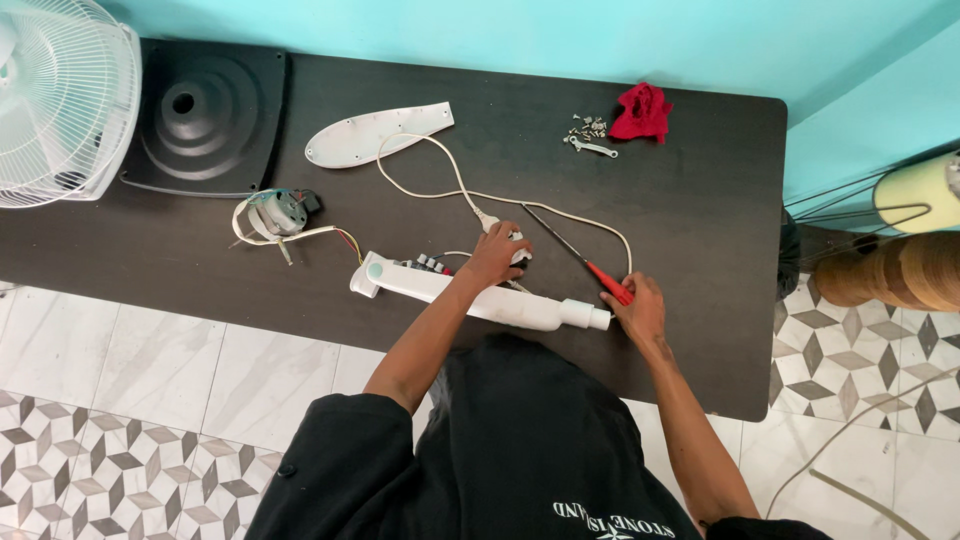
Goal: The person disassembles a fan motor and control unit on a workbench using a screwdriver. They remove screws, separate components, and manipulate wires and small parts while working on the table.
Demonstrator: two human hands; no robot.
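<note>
Dark table (700, 200) — right hand (640, 312) grips screwdriver (575, 252) near front edge.

The scene is seen from one head-worn camera, aimed steeply down from above and close to the hands. The dark table (700, 200) is faced across toward the far turquoise wall (600, 40); floor tiles (150, 400) are taken in nearest.

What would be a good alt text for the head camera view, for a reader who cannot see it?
Seen from above, a person's left hand rests on a white fan column lying on a dark table, while the right hand holds a red-handled screwdriver. A small motor, screws and red cloth lie nearby.
</note>
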